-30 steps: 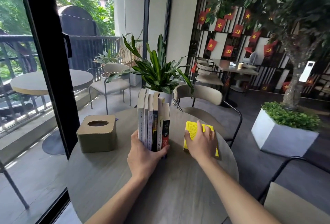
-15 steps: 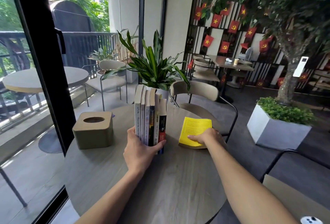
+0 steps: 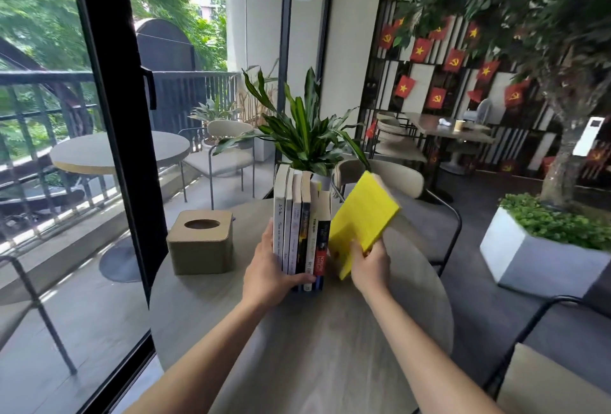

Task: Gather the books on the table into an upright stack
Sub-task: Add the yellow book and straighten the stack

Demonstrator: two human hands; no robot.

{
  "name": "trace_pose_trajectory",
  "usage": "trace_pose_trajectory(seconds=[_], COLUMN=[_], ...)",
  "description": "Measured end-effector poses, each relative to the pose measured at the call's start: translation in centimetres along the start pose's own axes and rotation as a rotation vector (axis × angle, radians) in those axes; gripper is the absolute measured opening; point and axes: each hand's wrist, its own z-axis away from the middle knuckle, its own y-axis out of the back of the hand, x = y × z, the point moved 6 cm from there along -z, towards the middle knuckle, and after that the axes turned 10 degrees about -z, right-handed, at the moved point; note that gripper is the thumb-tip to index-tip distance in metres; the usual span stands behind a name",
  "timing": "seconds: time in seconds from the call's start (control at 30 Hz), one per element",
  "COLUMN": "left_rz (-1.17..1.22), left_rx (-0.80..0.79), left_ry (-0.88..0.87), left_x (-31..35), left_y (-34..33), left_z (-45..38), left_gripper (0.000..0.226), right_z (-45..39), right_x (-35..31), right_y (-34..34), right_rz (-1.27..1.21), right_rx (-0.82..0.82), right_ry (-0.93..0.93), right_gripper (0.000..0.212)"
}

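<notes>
Left hand braces the upright books; right hand grips the yellow book.
Left thumb and fingers clasp the row's near base, mid-table. Spines face near; lettering too blurred to read. Yellow book plain-covered, tilted, lifted off the table, just right of the row.

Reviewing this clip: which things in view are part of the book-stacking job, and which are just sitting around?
In the job:
- upright row of books, steadied by the left hand
- yellow book, held tilted off the table in the right hand grip

Just there:
- tissue box
- potted plant
- chair behind the table
</notes>
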Motion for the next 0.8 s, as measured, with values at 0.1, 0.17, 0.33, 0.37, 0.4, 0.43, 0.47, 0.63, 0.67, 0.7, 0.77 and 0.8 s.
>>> trace_pose_trajectory(seconds=[0.1, 0.17, 0.33, 0.37, 0.4, 0.43, 0.47, 0.63, 0.67, 0.7, 0.77, 0.8], left_rz=[-0.005, 0.007, -0.010, -0.021, -0.025, -0.020, -0.006, 0.097, 0.100, 0.098, 0.092, 0.097], left_rx=[-0.059, -0.094, -0.192, -0.207, -0.219, -0.229, -0.239, -0.262, -0.253, -0.244, -0.230, -0.235], left_ry=[-0.005, -0.020, -0.077, -0.086, -0.091, -0.092, -0.088, -0.045, -0.042, -0.037, -0.043, -0.047], left_x=[-0.3, -0.3, 0.1, 0.1, 0.3, 0.3, 0.4, 0.1, 0.0, 0.0, 0.1, 0.1], left_y=[0.0, 0.0, 0.3, 0.4, 0.6, 0.6, 0.7, 0.3, 0.2, 0.2, 0.2, 0.1], left_z=[-0.5, -0.7, -1.7, -1.9, -2.1, -2.2, -2.2, -2.3, -2.3, -2.3, -2.2, -2.2], left_gripper=[0.136, 0.135, 0.127, 0.124, 0.122, 0.121, 0.120, 0.121, 0.120, 0.120, 0.118, 0.117], right_z=[1.0, 1.4, 2.2, 2.4, 2.6, 2.7, 2.6, 2.1, 2.0, 2.1, 2.2, 2.2], right_x=[0.5, 0.1, -0.5, -0.5, -0.5, -0.3, 0.0, 1.2, 1.4, 1.4, 1.4, 1.4], right_y=[-2.3, -3.5, -4.4, -4.6, -4.9, -5.2, -5.6, -6.3, -6.3, -6.3, -6.2, -6.2], right_rz=[0.033, 0.028, 0.105, 0.157, 0.209, 0.259, 0.308, 0.352, 0.327, 0.307, 0.279, 0.262], right_rx=[-0.263, -0.419, -0.679, -0.732, -0.775, -0.800, -0.806, -0.734, -0.706, -0.679, -0.620, -0.596], right_ry=[-0.036, -0.052, -0.039, -0.003, 0.029, 0.056, 0.081, 0.112, 0.113, 0.118, 0.145, 0.159], right_gripper=[0.027, 0.033, 0.042, 0.058, 0.078, 0.099, 0.115, 0.141, 0.138, 0.134, 0.124, 0.119])
